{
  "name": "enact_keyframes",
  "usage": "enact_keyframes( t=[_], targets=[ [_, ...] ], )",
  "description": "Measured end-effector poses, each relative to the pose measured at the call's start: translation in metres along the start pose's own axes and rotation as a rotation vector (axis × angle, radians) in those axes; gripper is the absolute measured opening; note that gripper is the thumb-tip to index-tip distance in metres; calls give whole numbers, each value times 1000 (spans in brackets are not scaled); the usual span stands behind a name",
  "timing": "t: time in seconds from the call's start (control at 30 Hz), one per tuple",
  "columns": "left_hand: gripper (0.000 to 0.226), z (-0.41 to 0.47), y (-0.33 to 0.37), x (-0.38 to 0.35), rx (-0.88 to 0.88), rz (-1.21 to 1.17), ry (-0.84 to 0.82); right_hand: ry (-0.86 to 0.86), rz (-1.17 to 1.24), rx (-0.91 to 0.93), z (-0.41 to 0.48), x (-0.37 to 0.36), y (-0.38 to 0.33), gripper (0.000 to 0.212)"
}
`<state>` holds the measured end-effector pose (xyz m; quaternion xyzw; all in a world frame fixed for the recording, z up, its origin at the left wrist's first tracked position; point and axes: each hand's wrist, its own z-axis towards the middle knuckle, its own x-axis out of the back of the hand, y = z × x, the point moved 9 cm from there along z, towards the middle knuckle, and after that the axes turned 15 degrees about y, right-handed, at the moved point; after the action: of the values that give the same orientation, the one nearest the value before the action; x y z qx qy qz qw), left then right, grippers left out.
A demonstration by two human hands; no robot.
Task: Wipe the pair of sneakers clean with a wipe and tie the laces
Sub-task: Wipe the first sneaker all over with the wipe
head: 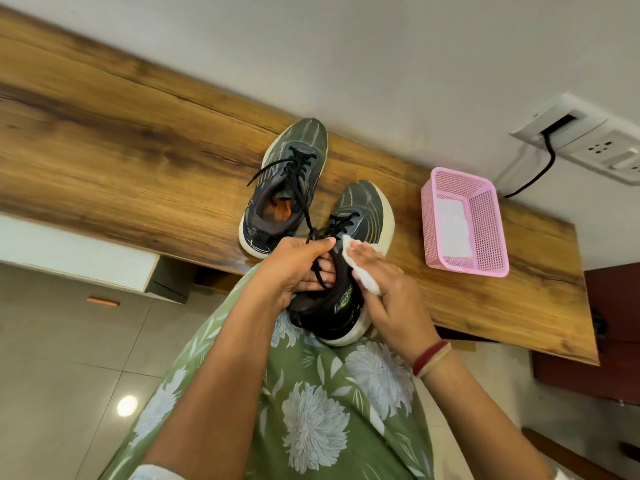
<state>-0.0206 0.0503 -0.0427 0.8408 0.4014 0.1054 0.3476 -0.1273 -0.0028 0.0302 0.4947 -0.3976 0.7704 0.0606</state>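
Sneaker point(334, 315) lies between the hands: left hand point(298, 268) grips its collar, right hand point(391, 299) holds a wipe point(365, 277) against its side; lettering unreadable.

On the wooden counter point(138, 161) two dark sneakers point their toes at the wall: the far sneaker point(287, 181) lies near the back edge with its black laces point(298, 174) loose, and the near sneaker point(360, 209) sits just beside it with its heel out past the front edge, over a green floral garment point(311, 410). The left hand point(298, 268) grips the near sneaker's collar and a lace, while the right hand point(388, 292) holds a white wipe point(360, 268) against that shoe's side. A pink basket point(485, 216) stands towards the counter's right end, below a wall socket point(588, 140) with a black cable point(540, 168)
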Motion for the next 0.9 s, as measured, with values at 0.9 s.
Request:
enact_keyframes(
  t=[0.9],
  targets=[
    [26, -3, 2, -1, -3, 18, -23, -40, 77, 86, -38, -3, 0, 50]
  ],
)
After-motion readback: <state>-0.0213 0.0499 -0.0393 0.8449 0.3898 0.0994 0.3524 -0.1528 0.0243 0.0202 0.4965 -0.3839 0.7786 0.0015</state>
